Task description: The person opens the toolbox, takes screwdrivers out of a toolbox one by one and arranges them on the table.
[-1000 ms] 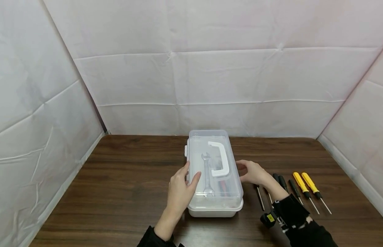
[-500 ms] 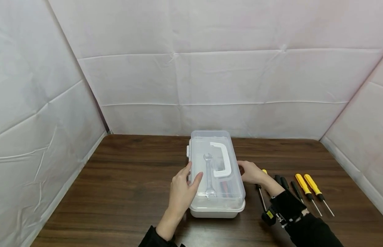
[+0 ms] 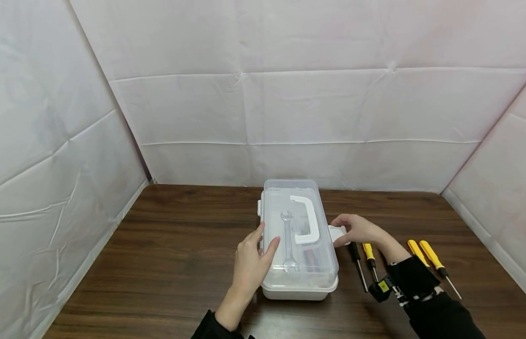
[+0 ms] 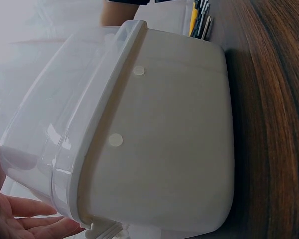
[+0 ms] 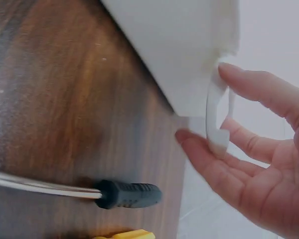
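Note:
A toolbox with a clear lid and white base stands lengthwise on the table, lid down. Through the lid a wrench shows, and a white carry handle lies on top. My left hand rests at the box's left side, thumb over the lid's edge, fingers extended. In the left wrist view, its fingers are beside the lid rim. On the other side, my right hand pinches the white latch, which sticks out from the box. The right wrist view has this latch between thumb and fingers.
Right of the box lie a black-handled screwdriver, a yellow-handled one and more yellow ones, partly behind my right forearm. White sheets surround the dark wooden table.
My right hand has moved slightly outward to the right, and the white latch now shows swung out from the box's side. The left hand keeps its place on the box.

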Available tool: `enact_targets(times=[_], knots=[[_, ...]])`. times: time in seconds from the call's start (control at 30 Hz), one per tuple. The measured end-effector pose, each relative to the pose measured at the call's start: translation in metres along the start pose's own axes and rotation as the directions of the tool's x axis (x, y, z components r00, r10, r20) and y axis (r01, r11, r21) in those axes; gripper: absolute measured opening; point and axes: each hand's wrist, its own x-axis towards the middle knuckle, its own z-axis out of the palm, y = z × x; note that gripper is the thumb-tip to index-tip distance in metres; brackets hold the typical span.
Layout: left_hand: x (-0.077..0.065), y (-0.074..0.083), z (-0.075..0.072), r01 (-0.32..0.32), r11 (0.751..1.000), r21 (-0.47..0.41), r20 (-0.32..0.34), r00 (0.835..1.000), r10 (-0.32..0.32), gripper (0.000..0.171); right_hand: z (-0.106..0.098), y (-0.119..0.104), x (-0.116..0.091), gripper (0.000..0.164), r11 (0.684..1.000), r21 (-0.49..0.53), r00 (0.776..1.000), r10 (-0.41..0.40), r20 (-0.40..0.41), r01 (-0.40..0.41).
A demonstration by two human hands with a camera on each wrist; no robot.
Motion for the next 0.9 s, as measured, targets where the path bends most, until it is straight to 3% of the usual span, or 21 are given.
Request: enact_targets(times=[0.13, 0.23, 0.33, 0.43, 0.57, 0.63, 0.73, 0.9], knots=[[-0.001, 0.0, 0.0, 0.001, 1.0, -0.006, 0.003, 1.0, -0.001, 0.052, -0.005, 0.0, -0.005, 0.059, 0.99, 0.094, 0.992, 0.109, -0.06, -0.103], [-0.001, -0.001, 0.0, 0.005, 1.0, -0.014, 0.007, 1.0, -0.005, 0.052, -0.004, 0.001, -0.008, 0.063, 0.948, 0.269, 0.976, 0.201, -0.082, -0.172], [-0.002, -0.001, 0.0, 0.006, 1.0, -0.016, 0.006, 1.0, -0.006, 0.052, -0.001, 0.001, -0.012, 0.066, 0.867, 0.468, 0.972, 0.225, -0.062, -0.171], [-0.002, 0.0, -0.001, 0.006, 1.0, -0.014, 0.002, 1.0, -0.006, 0.052, 0.003, 0.0, -0.015, 0.067, 0.755, 0.639, 0.98, 0.198, -0.01, -0.146], [-0.002, 0.0, -0.002, 0.007, 1.0, -0.02, 0.0, 1.0, -0.007, 0.051, 0.01, -0.005, -0.019, 0.065, 0.622, 0.77, 0.988, 0.135, 0.069, -0.139], [-0.002, -0.001, -0.002, 0.007, 1.0, -0.025, 0.0, 1.0, -0.007, 0.051, 0.013, -0.007, -0.02, 0.063, 0.588, 0.796, 0.988, 0.123, 0.089, -0.145], [-0.002, -0.001, -0.003, 0.01, 1.0, -0.029, -0.001, 1.0, -0.01, 0.052, 0.017, -0.01, -0.02, 0.057, 0.588, 0.796, 0.989, 0.121, 0.089, -0.143], [-0.002, -0.002, -0.004, 0.014, 1.0, -0.025, -0.005, 1.0, -0.014, 0.052, 0.021, -0.012, -0.019, 0.059, 0.625, 0.771, 0.991, 0.12, 0.053, -0.117]])
